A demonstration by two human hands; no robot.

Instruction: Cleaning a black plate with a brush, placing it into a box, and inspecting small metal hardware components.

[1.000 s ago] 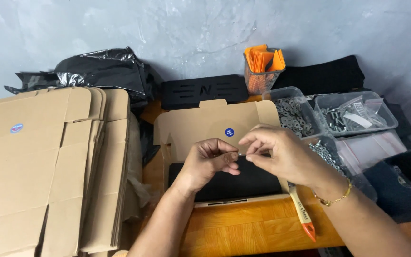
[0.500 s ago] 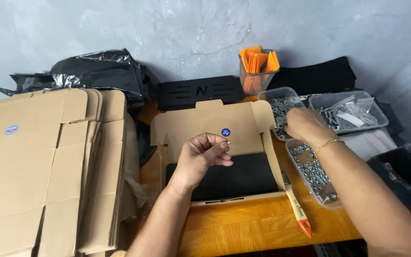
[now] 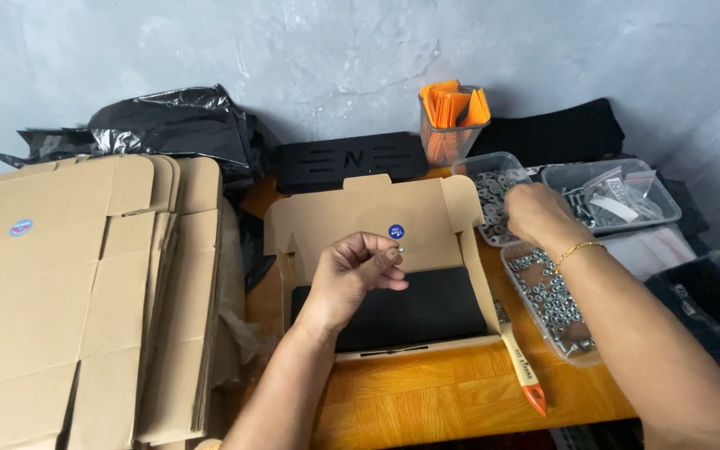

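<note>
Left hand [image 3: 358, 271] is raised over the open cardboard box [image 3: 377, 221] at centre frame, its grip pinched on a small metal screw [image 3: 401, 248] between thumb and forefinger, the remaining fingers curled. The screw sits just below a round blue sticker [image 3: 396, 231] on the box's raised flap. A black pad [image 3: 414, 307] lies inside the box, at 6 o'clock from the hand.

Right hand [image 3: 537, 213] reaches to 2 o'clock, over the clear tub of washers [image 3: 493, 179]; the fingers point down into the tub and their tips are hidden, so I cannot tell whether the grip is spread or closed. A gold bracelet [image 3: 577, 247] circles that wrist.

A second clear tray of nuts [image 3: 553, 302] lies just beside the forearm at 4 o'clock. A paintbrush with an orange-tipped handle [image 3: 520, 363] rests on the wooden worktop [image 3: 427, 400], touching the box's right edge. Flat cardboard blanks [image 3: 68, 283] are stacked at 9 o'clock. A cup of orange pieces [image 3: 452, 121] stands at 1 o'clock.
</note>
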